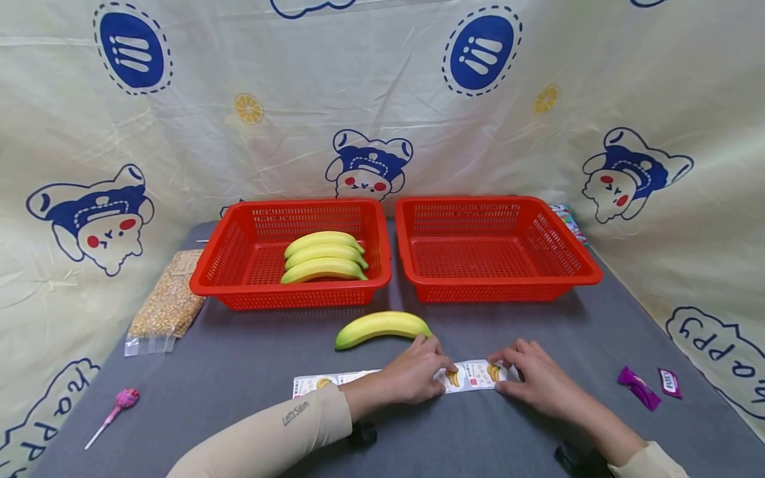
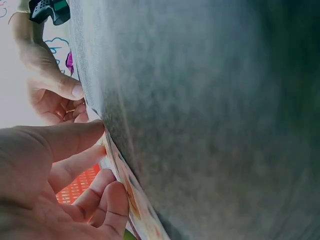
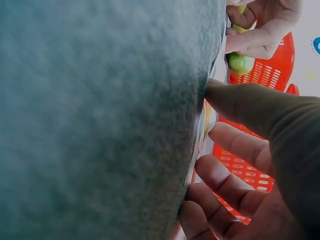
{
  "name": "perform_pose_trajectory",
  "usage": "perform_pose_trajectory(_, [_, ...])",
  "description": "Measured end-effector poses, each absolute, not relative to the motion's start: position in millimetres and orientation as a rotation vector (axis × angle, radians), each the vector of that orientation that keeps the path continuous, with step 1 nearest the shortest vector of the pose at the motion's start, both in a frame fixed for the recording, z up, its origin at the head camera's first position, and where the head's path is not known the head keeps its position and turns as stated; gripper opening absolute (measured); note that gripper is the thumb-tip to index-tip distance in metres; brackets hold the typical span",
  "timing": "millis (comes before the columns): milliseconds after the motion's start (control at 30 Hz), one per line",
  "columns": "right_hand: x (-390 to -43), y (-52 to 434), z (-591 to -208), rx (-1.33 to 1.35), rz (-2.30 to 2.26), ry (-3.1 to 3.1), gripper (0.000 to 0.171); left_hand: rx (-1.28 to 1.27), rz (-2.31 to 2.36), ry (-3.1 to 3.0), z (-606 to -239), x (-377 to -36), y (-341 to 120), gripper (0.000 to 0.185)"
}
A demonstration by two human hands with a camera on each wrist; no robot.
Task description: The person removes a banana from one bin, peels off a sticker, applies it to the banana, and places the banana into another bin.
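Both hands pinching sticker strip

The head view is bright and evenly lit, with soft light from above; colours are clean and nothing glares. Soft, short shadows lie on the grey cloth just in front of the two baskets and under the banana that lies before them. That view is sharp across the middle, but its wide lens bends the edges: the backdrop behind the baskets bows and the cloth's sides splay outward. Both wrist views are much poorer. The cloth fills them as a dim, blurred grey mass, too close to focus, while the background past the fingers is washed out, nearly white.
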State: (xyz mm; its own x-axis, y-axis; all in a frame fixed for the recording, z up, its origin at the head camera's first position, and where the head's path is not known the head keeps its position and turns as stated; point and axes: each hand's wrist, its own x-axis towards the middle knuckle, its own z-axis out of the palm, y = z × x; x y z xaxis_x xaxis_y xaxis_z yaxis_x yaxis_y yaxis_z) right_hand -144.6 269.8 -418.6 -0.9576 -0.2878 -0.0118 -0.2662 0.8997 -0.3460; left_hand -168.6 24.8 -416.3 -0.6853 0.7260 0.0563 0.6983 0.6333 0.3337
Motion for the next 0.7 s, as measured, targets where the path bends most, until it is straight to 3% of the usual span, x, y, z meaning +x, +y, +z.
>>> perform_pose_trajectory(700, [-134.5,267.5,-417.7,-0.414,-0.705,2.952,0.029,1.191,0.551,2.715,-417.7,-159.3,22.8,0.032])
